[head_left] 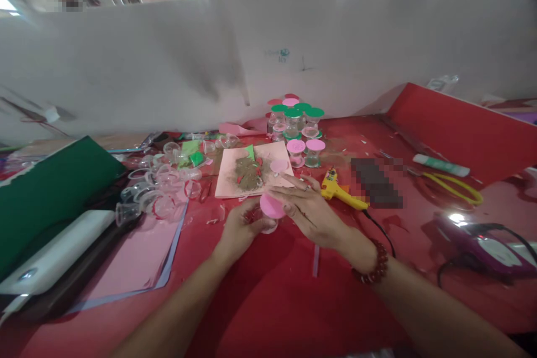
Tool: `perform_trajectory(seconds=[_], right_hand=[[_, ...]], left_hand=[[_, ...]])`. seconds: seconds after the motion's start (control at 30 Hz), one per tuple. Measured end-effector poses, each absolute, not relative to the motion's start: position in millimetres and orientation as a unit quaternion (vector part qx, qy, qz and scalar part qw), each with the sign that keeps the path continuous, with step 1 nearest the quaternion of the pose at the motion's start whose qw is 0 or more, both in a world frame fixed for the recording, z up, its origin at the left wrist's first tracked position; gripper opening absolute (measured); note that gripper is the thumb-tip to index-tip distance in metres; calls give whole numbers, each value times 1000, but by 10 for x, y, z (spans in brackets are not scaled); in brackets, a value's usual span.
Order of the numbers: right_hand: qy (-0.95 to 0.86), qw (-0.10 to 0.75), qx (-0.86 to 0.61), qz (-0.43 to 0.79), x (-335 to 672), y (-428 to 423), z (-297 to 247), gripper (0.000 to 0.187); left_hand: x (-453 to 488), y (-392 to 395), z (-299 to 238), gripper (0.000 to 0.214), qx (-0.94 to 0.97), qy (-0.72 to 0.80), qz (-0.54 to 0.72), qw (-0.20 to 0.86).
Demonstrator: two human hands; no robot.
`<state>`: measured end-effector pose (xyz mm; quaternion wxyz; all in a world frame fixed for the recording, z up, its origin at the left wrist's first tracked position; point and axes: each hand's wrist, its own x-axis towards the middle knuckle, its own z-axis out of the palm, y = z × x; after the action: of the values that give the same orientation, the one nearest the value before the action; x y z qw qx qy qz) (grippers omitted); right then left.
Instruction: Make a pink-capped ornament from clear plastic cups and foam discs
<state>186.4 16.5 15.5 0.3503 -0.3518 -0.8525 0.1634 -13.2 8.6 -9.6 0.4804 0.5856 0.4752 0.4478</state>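
Observation:
My left hand point(241, 229) is curled around a small clear cup point(268, 227) just above the red table point(260, 296). My right hand point(308, 207) presses a pink round lid point(272, 206) onto the top of that cup with its fingers laid over it. A bead bracelet point(373, 265) circles my right wrist. Just beyond the hands lies a pale pink sheet point(230, 170) with a heap of brown material point(247, 172) and a pink disc on it.
Lidded small jars point(293, 117) with pink and green tops stand behind the sheet. Empty clear cups point(155, 190) lie at the left beside a green board point(46, 190). A yellow glue gun point(338, 190) lies at the right, scissors point(453, 187) and a purple device point(482, 243) farther right.

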Motion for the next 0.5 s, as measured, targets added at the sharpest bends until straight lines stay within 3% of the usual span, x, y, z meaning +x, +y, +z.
perform_trajectory(seconds=[0.13, 0.3, 0.5], right_hand=[[-839, 388, -354, 144, 1880, 201, 160, 35], [-719, 527, -423, 162, 1885, 212, 150, 44], [-638, 562, -450, 273, 1884, 278, 70, 23]], left_hand=[[-134, 103, -125, 44, 522, 458, 490, 526], [-160, 94, -108, 39, 470, 437, 519, 564], [-131, 43, -20, 61, 417, 392, 528, 627]])
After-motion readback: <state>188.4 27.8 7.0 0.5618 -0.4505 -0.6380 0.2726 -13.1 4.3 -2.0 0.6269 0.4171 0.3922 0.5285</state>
